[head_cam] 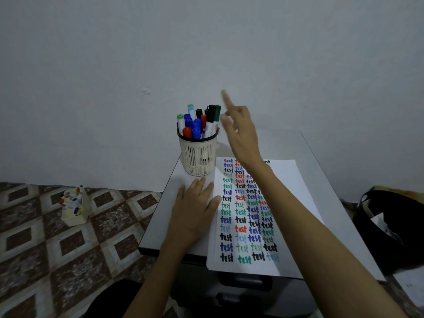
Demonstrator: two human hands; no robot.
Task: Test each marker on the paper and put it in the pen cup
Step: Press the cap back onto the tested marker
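Dozen-odd capped markers crowd the cream pen cup at the table's far left corner, beside the paper. The left hand lies flat, fingers straight, at the paper's left edge. The right hand is up by the cup, forefinger out, empty. A floor box holds more markers.

Left hand palm down, flat, fingers straight and slightly spread, thumb out to right; bare forearm runs back toward lower left. Right hand raised, motion-blurred, index finger pointing up, other fingers loosely curled, holding nothing; right arm stretched forward.
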